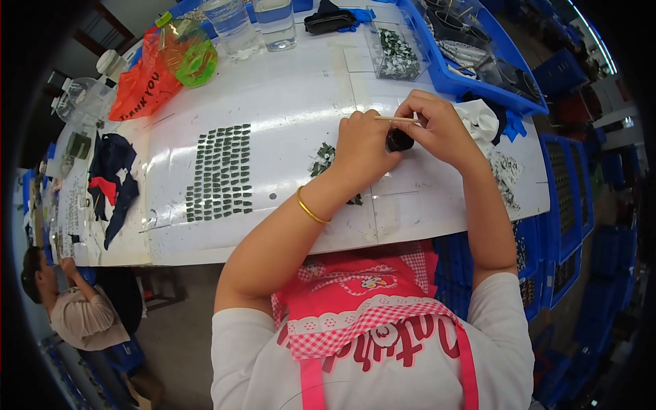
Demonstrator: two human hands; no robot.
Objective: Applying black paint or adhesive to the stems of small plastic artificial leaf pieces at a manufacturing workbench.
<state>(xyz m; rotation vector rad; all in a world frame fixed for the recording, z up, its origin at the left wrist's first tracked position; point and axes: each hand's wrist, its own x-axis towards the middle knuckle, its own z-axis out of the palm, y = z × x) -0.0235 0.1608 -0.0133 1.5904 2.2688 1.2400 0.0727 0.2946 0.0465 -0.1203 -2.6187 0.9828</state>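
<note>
My left hand and my right hand meet over the white table. Between them is a small black round part, gripped by both. A thin wooden stick lies across my fingers, pinched in my right hand and touching my left fingertips. A gold bangle circles my left wrist. Under my left hand lies a loose heap of small dark green pieces. To the left, several rows of the same green pieces are laid out in a neat block.
A clear box of small parts, blue bins, two water bottles, an orange bag and a green plastic container stand at the back. White cloth lies right. Another person sits lower left.
</note>
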